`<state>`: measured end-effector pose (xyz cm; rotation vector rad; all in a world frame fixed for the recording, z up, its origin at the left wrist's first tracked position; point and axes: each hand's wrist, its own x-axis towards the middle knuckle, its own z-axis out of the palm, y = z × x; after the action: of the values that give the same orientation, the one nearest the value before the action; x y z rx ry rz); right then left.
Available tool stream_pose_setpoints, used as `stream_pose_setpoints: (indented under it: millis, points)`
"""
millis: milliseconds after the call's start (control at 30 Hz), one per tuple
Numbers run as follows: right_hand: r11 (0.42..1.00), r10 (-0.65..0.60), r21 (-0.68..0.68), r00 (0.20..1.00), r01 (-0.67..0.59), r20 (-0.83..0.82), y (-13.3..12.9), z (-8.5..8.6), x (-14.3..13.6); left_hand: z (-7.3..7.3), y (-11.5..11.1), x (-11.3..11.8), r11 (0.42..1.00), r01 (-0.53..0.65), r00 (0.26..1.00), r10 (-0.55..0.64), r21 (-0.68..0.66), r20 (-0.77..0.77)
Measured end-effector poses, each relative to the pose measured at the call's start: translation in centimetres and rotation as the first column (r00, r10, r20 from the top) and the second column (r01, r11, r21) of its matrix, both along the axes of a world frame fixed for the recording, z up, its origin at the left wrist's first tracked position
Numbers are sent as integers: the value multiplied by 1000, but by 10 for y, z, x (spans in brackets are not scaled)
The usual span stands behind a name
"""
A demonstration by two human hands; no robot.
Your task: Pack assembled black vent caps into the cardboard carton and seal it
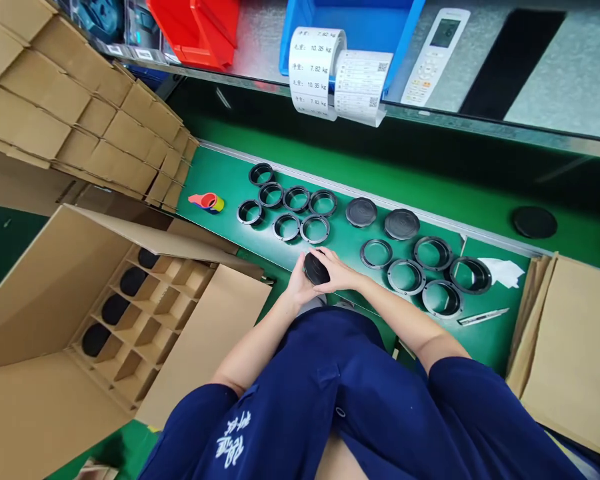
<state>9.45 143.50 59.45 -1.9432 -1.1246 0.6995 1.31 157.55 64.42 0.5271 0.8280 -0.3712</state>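
Both my hands grip one round black cap [316, 268] at the near edge of the green bench. My left hand [300, 283] wraps its left side, and my right hand [336, 272] curls over its right side and rim. Just beyond them lie several black rings [315, 229], open in the middle. Two black caps [361, 212] rest with their ridged tops up, farther back. To the right, more black flanged rings [406, 276] sit in a loose group. Whether a ring is joined under the held cap is hidden by my fingers.
An open carton [145, 400] with cardboard dividers stands at left, black round pieces in one row. A utility knife [483, 317] and white paper [503, 272] lie at right. Tape rolls [209, 202] sit at the bench's left; a label roll [316, 73] hangs over the shelf edge.
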Motion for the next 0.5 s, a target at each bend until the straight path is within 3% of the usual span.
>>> stream_pose_setpoints:
  millis: [67,167,300,400,500]
  points:
    - [985,-152,-69,985,158,85,26,-7,20,-6,16,-6,997,-20,997,26,80,-75]
    - [900,-342,-178,899,397,274,71,-21,54,-17,41,-20,980,-67,985,94,186,-144]
    - [868,-245,-319,888,379,389,105,-42,73,-29,70,-47,981,-111,972,141,159,-189]
    - [855,-168,-402,908,328,383,97,-54,60,-36,88,-68,972,-173,950,207,159,-232]
    - [844,-149,-440,922,307,357,81,-51,42,-42,102,-83,964,-213,929,251,161,-271]
